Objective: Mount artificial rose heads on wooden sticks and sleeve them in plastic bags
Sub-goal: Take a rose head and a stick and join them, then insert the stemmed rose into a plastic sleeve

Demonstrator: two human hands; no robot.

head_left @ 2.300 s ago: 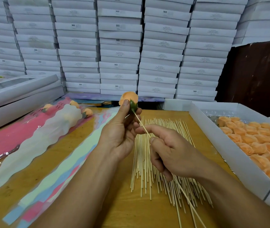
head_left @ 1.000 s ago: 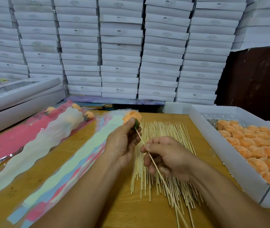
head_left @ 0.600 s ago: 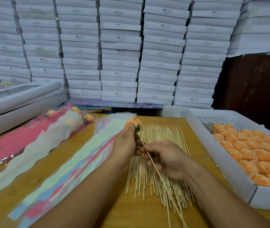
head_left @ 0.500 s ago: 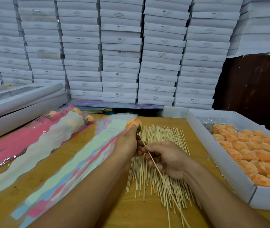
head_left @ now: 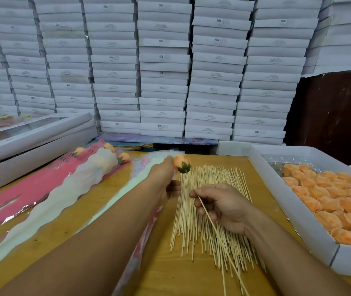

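An orange rose head (head_left: 182, 163) with a green base sits on the tip of a thin wooden stick (head_left: 213, 229). My right hand (head_left: 223, 206) pinches that stick a short way below the head and holds it slanted over the pile of loose sticks (head_left: 213, 178). My left hand (head_left: 166, 180) is just left of the rose head, one finger stretched up beside it over the top end of the pastel plastic bags (head_left: 125, 191), the lower fingers loosely curled. Whether that finger touches the head I cannot tell.
A white box (head_left: 294, 212) at the right holds several orange rose heads (head_left: 330, 197). Sleeved roses (head_left: 104, 159) lie on pink and white wrappers at the left, beside flat windowed boxes (head_left: 31, 146). White cartons (head_left: 164, 71) are stacked behind the wooden table (head_left: 170, 274).
My left hand has let go of the rose head and shifted slightly left and up. The rose now stands on the stick, held by my right hand alone.
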